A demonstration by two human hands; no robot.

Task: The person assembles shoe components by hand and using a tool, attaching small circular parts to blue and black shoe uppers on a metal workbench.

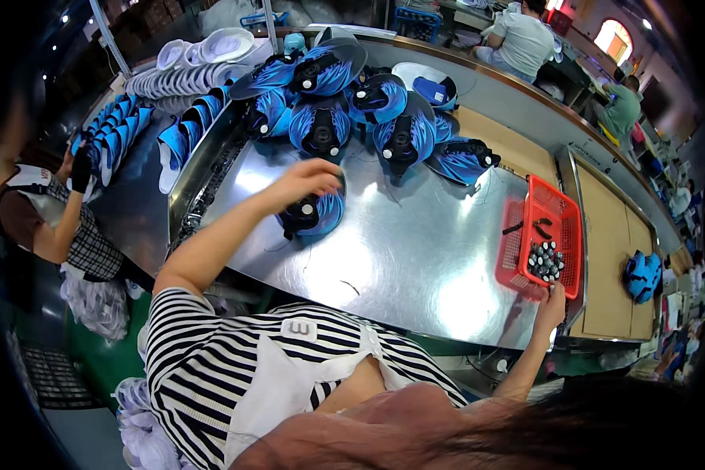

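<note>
Left hand (309, 178) is curled over a blue shoe upper (315, 213) mid-frame on the steel worktop (415, 258), grip closed on its top edge. Looks light and floppy, so pinch the rim. Right hand (552, 301) reaches into the red basket (558, 205); can't tell its grip.

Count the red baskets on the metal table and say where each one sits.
1. The red basket sits at the table's right edge, by the right hand; the left hand rests on a blue shoe upper.
</note>
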